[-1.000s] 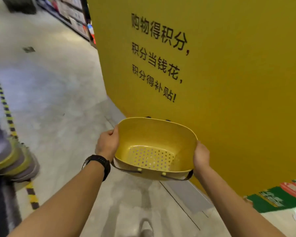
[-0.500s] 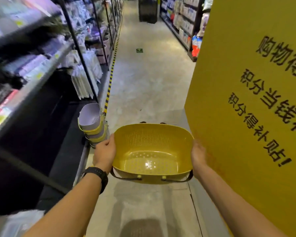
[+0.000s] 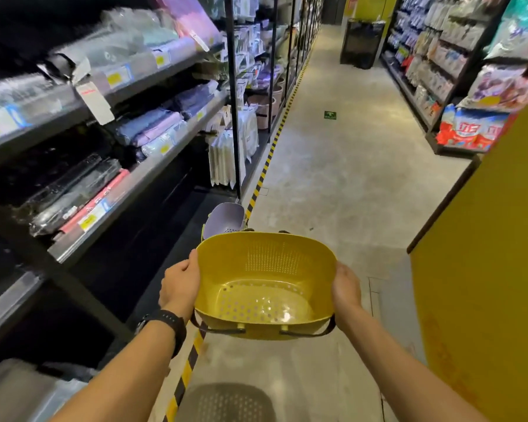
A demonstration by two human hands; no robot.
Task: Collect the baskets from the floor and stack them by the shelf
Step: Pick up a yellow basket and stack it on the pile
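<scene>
Lettering is showing only as blur: yellow price tags (image 3: 113, 78) along the shelf (image 3: 141, 178) edges at the left and large red characters on the red, white and blue bags (image 3: 473, 129) at upper right are both defying reading; yellow basket (image 3: 265, 287) is hanging at centre frame, above the floor (image 3: 348, 184), mouth facing up and tipping toward the camera, long axis running left to right, dark handles (image 3: 226, 330) dangling on its near side; left hand (image 3: 180, 281) and right hand (image 3: 346, 287) are gripping its short ends, fingers curling round the outer walls, tips hidden; lilac baskets (image 3: 226, 219) are standing stacked just beyond it beside the shelf.
</scene>
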